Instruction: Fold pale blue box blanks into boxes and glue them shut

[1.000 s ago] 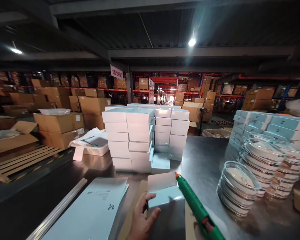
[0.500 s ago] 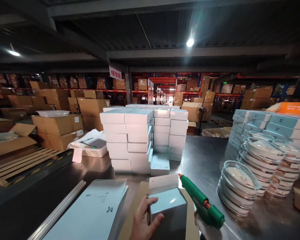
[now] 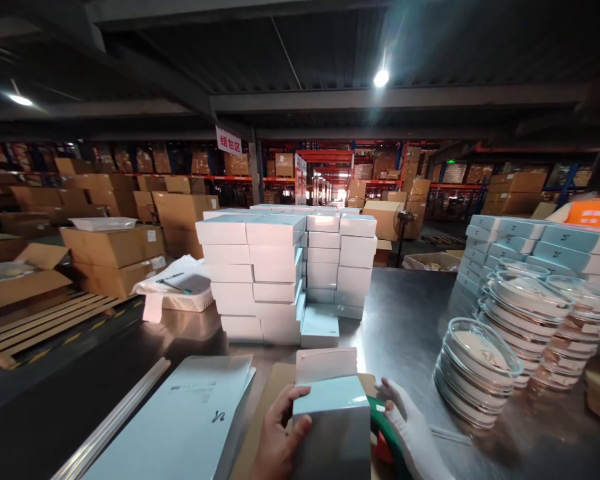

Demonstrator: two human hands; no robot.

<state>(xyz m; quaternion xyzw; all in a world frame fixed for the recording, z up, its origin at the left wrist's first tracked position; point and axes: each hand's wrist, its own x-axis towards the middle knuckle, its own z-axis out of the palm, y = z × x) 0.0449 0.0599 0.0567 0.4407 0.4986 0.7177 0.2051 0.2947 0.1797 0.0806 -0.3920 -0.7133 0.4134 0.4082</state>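
Bottom centre of frame: left hand, bare, was wrapped around the left side of a small pale-blue box, fingers curled over its near top edge, thumb on the front face, so it was closed on the box. The box stood upright on a brown cardboard sheet on the steel table, its top flap standing open. Right hand, in a white glove, sat just right of the box, closed around a green glue gun; most of the gun was hidden behind the box and glove, nozzle not visible. Risks, as judgement: with the nozzle out of sight and close to the box wall, hot glue could smear the outside face or touch the bare left fingers; the open flap could fold crooked if pressed with one hand only. A flat stack of unfolded box blanks lay lower left, touching the cardboard, and could be nudged off the table edge. Stacks of clear round lidded dishes stood right of centre, near the right elbow's path; a sideways swing could topple them. The wall of finished boxes at centre was well apart.
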